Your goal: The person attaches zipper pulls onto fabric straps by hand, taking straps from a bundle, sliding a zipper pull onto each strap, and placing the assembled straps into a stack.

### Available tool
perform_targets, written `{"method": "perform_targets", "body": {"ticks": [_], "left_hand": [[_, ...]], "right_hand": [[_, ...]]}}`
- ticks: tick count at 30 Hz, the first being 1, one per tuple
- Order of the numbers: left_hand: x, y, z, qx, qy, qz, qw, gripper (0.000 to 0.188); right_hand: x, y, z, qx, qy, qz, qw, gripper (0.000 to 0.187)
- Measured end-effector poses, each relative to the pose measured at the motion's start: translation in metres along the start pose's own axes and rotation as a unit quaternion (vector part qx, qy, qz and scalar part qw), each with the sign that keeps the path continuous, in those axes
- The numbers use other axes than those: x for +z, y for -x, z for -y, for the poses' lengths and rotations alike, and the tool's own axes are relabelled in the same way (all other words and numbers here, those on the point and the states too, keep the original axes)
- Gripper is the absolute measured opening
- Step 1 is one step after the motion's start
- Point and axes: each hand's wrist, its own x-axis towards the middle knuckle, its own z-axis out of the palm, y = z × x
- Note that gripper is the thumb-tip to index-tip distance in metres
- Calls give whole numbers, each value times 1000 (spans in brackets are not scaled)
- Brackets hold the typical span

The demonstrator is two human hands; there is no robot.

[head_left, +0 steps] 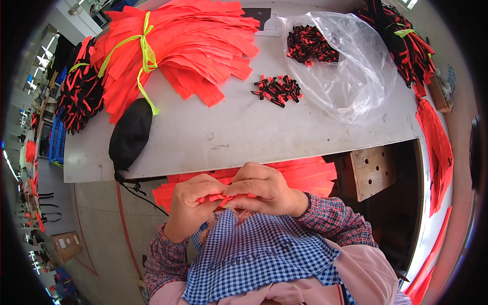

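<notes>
Above my lap, just off the table's front edge, my left hand (189, 204) and my right hand (267, 189) meet. Both pinch a small red fabric strip (222, 198) between thumbs and fingertips. My fingers cover much of it. Behind and below the hands lies a spread of red fabric strips (317, 175), partly under the tabletop. On the grey table (264, 137), a small loose pile of short black pieces with red ends (277, 91) lies beyond my hands. More of the same pieces (312, 44) lie in a clear plastic bag (356, 96).
A large bundle of red strips (198, 46), tied with a yellow-green band (147, 53), covers the back left. Black-and-red bundles (81, 96) flank both table ends. A black pouch (130, 134) sits near the left edge. Below right is a wooden block with holes (373, 173).
</notes>
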Motion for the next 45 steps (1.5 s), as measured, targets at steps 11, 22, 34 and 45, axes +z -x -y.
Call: {"method": "perform_targets", "body": {"ticks": [11,22,34,45], "left_hand": [[2,-2,2,5,27,-3,1000,20],[4,-1,3,-46,52,10,998,17],[44,1,77,-273,252,94,924,23],[109,19,155,-362,469,-75,802,25]], "right_hand": [[-3,2,-1,33,-48,14,998,29],[-3,3,-4,59,-69,31,995,23],[35,74,-58,389,-342,-98,850,12],[46,111,-96,606,-260,-114,743,25]]}}
